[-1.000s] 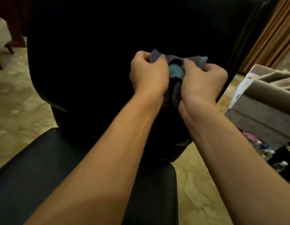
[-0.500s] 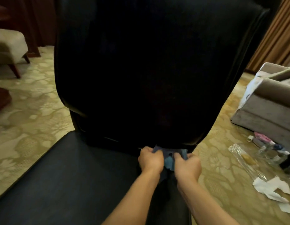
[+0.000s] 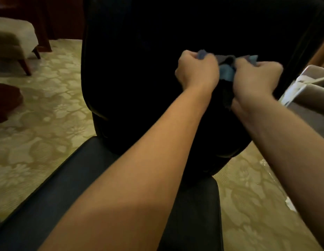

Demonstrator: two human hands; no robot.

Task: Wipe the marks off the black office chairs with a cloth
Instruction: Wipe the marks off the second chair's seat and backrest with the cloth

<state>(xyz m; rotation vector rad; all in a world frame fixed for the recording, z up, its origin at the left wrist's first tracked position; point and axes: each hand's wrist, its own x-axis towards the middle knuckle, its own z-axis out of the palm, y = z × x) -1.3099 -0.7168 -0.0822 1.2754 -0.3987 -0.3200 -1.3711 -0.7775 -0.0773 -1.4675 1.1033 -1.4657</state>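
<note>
The blue cloth (image 3: pixel 225 73) is bunched into a rough band whose long axis runs left to right, stretched between two fists and pressed against the front of the black chair backrest (image 3: pixel 139 69). Its ends stick up and outward: a small blue tip pokes from the top of the left fist, and a paler corner juts past the top of the right one. A darker fold of the same cloth hangs down below the grip, between the wrists.

The left hand (image 3: pixel 197 71) is closed into a fist around the left end of the cloth, knuckles toward the backrest. The right hand (image 3: pixel 257 77) is likewise clenched on the right end, just beside the left, with only the bright middle of the cloth showing in the gap between them. Both are slightly blurred, so whether the knuckles themselves touch the upholstery is hard to say.

Below the grip, both bare forearms reach in over the chair seat (image 3: pixel 76 187), which lies dark and flat. Out to the left of the grip stands a pale upholstered stool (image 3: pixel 14 38) on patterned carpet (image 3: pixel 39 105); to the right sits a grey box-like object (image 3: pixel 311 98).
</note>
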